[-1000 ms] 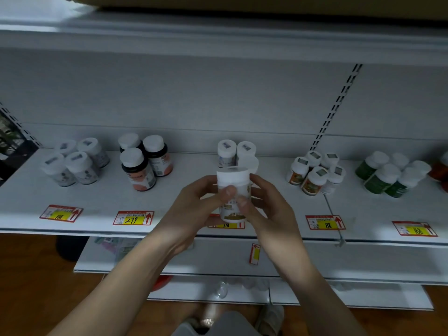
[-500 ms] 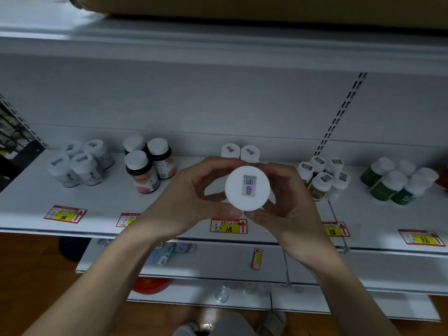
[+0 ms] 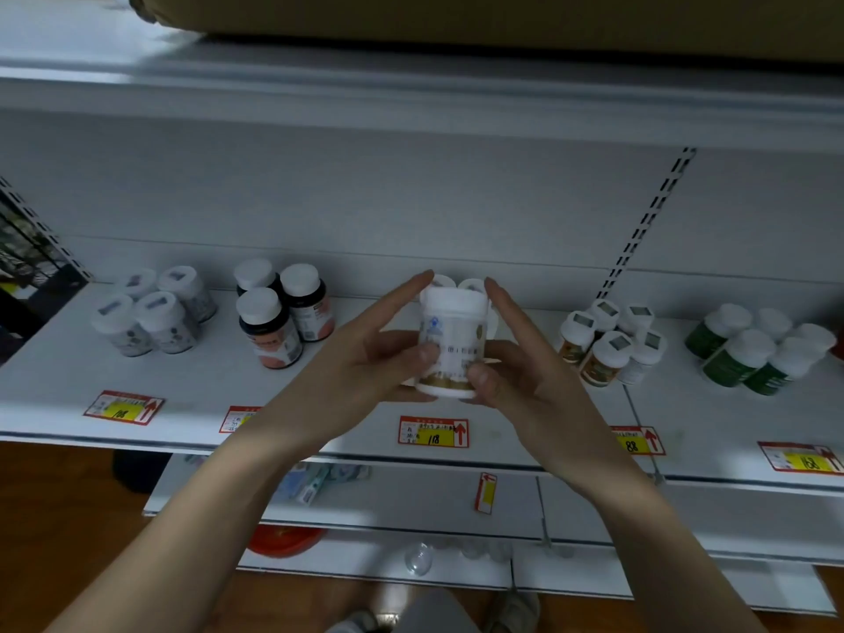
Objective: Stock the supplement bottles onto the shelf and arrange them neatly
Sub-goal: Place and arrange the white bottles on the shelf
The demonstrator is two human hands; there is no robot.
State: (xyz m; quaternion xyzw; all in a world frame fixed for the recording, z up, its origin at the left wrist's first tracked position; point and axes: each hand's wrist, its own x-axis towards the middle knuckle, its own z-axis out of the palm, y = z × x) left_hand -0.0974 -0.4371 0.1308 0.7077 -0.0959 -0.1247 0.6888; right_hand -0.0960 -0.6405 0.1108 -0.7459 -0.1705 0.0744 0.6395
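Frame centre, the left hand (image 3: 361,363) and right hand (image 3: 516,367) grasp an upright, cap-up bottle (image 3: 451,344) above bare shelf (image 3: 365,427) front.

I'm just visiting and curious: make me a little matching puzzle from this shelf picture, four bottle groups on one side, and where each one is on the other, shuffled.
Things:
1. white bottle with gold band
2. green bottles
3. dark bottles with white caps
4. grey-labelled bottles

Places:
A. far left of the shelf
B. held up between the left hand and right hand
C. far right of the shelf
D. on the shelf, just left of the hands

Pairs: 1-B, 2-C, 3-D, 4-A
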